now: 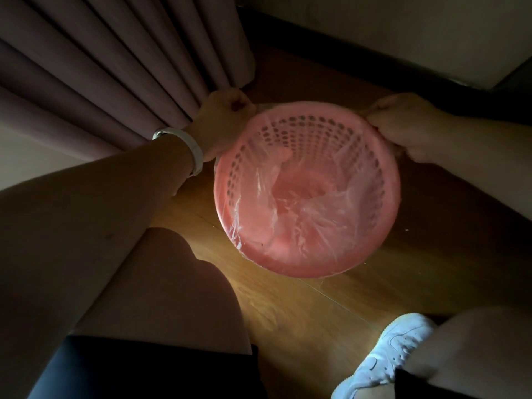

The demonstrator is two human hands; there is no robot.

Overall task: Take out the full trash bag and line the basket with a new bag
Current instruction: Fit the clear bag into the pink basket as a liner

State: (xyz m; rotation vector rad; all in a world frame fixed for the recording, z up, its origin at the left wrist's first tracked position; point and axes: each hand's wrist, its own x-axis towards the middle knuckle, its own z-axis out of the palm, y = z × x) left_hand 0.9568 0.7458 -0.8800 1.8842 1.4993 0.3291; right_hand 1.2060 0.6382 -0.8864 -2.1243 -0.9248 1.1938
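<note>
A pink perforated basket (385, 168) stands on the wooden floor in the middle of the view. A clear plastic bag (290, 208) lies inside it, its edge folded over the near rim. My left hand (221, 116) pinches the bag's edge at the basket's far left rim. At the far right rim my right hand (403, 125) pinches the bag's edge too. The far rim between my hands looks bare of plastic.
Dark pleated curtains (121, 67) hang at the left, touching the floor just behind my left hand. A wall base (374, 33) runs along the back right. My knee (172, 298) and a white shoe (385, 352) sit close to the basket on the wooden floor (302, 312).
</note>
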